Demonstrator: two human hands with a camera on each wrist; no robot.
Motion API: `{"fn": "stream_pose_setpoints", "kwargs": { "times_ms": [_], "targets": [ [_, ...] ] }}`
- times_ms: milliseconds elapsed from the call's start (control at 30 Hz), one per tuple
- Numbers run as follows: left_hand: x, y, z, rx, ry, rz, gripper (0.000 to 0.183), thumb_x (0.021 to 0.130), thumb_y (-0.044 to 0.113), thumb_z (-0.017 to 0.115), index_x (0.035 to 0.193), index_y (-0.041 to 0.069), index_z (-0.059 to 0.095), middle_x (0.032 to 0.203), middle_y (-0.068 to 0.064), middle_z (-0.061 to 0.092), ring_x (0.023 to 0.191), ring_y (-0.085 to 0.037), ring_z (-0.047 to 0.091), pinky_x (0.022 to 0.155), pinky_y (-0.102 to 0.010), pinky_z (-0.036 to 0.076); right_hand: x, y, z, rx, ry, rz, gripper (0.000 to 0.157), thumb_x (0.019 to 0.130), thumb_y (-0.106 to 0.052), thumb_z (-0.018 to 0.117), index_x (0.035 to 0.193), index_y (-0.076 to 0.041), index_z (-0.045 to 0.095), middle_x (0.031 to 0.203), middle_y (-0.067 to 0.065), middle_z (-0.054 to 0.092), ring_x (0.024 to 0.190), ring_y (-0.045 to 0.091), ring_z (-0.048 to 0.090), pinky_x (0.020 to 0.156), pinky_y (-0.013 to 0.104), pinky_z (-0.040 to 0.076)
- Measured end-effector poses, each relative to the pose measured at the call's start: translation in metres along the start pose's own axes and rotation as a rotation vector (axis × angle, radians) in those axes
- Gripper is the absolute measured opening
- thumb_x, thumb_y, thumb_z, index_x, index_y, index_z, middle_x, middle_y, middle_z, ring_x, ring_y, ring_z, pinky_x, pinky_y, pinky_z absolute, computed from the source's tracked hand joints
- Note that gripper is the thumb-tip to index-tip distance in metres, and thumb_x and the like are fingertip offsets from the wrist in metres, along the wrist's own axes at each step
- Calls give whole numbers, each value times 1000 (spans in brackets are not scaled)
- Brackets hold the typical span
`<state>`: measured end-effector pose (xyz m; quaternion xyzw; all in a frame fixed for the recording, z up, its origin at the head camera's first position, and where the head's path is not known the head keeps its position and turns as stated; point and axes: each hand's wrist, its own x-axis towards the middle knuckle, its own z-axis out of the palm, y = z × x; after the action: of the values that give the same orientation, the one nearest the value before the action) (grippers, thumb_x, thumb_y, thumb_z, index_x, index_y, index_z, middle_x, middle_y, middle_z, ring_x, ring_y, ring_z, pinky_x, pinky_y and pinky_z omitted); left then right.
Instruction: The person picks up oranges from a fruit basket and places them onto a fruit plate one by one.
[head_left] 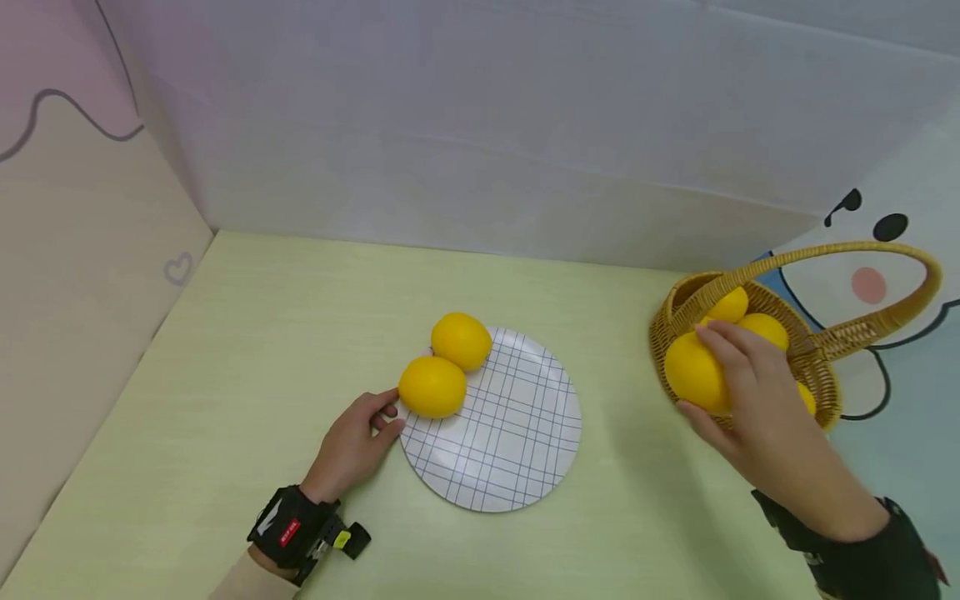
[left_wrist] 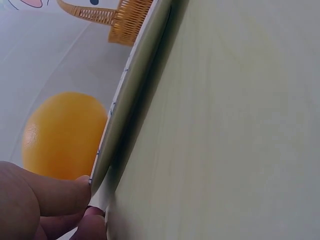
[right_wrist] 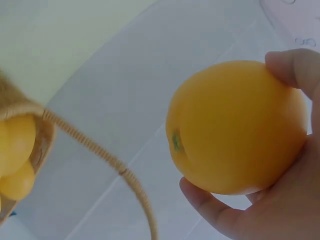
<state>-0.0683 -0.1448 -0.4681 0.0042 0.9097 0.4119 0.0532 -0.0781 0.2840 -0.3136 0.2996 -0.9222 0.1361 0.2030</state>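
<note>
A round white plate with a dark grid (head_left: pixel 517 433) lies on the table, with two yellow oranges at its left side: the nearer orange (head_left: pixel 432 387) and the farther orange (head_left: pixel 461 342). My left hand (head_left: pixel 356 442) holds the plate's left rim, thumb and finger ends at the edge beside the nearer orange. In the left wrist view the fingers (left_wrist: pixel 65 197) meet the rim. My right hand (head_left: pixel 765 408) grips another orange (right_wrist: pixel 235 127), fingers spread around it, over the basket's near left side. A green stem spot shows on this orange. More oranges (head_left: pixel 763 329) sit in the wicker basket (head_left: pixel 827 379).
The basket's tall arched handle (head_left: pixel 933 275) leans to the right. Behind the pale wooden table (head_left: pixel 300 317) rises a whitish cloth wall (head_left: pixel 480 167). Printed panels stand at both sides, the left panel (head_left: pixel 90 275) with a small heart.
</note>
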Motion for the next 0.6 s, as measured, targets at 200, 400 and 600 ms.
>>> {"fn": "stream_pose_setpoints", "kwargs": {
  "times_ms": [200, 400, 600],
  "targets": [
    [-1, 2, -1, 4, 9, 11, 44, 97, 10, 70, 137, -3, 60, 104, -6, 63, 90, -21, 59, 80, -36, 47, 4, -23, 18, 16, -34, -106, 77, 107, -59, 33, 143, 7, 45, 142, 26, 45, 123, 42, 45, 119, 21, 13],
    [-1, 2, -1, 2, 7, 8, 44, 97, 10, 70, 137, -4, 60, 104, -6, 63, 89, -21, 59, 79, -36, 47, 6, -47, 41, 50, -122, -165, 71, 107, -56, 29, 146, 1, 45, 144, 22, 45, 126, 38, 47, 114, 37, 32],
    [1, 0, 1, 13, 0, -6, 45, 97, 11, 69, 139, -3, 59, 105, -6, 62, 91, -22, 58, 79, -36, 46, 9, -69, 68, 103, -252, -237, 68, 102, -48, 57, 151, -5, 40, 150, 19, 42, 134, 34, 43, 105, 53, 43]
  ]
}}
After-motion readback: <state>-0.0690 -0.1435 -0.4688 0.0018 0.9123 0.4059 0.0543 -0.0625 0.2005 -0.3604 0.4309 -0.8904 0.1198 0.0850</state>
